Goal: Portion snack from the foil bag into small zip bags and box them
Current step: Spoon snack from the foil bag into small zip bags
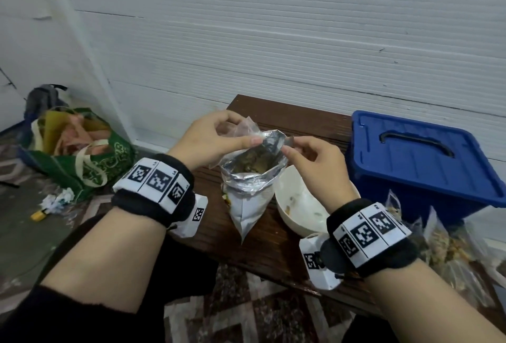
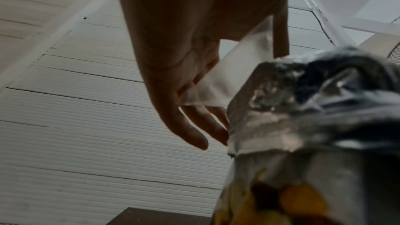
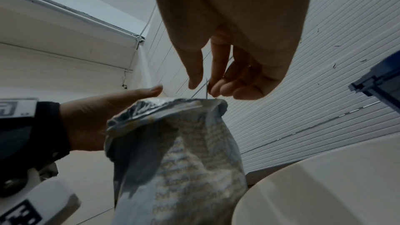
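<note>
The foil bag [image 1: 252, 186] stands upright on the brown worktop [image 1: 276, 249], its mouth open and brownish snack visible inside. Its rim is crumpled and folded outward.

The left hand [image 1: 210, 137] is raised at the far left edge of the bag's mouth. Its thumb and forefinger are pressed together on the foil rim, and a clear zip bag [image 1: 243, 130] is held in the same hand, standing up behind the foil. In the left wrist view the zip bag [image 2: 233, 74] lies across the palm while the lower fingers [image 2: 194, 134] hang loosely, slightly apart.

The right hand [image 1: 312, 156] is at the right edge of the mouth. Its thumb and forefinger pinch a thin edge just above the foil rim; in the right wrist view the other fingers [image 3: 238, 88] curl in beside that pinch. Whether the pinched edge is foil or zip bag cannot be told.

A white bowl [image 1: 298, 205] sits on the worktop just right of the foil bag, with a few crumbs in it. A blue box [image 1: 421, 159] with its lid on stands further right. Filled zip bags [image 1: 449, 246] lie in front of the box. On the floor to the left is a green bag [image 1: 82, 156].
</note>
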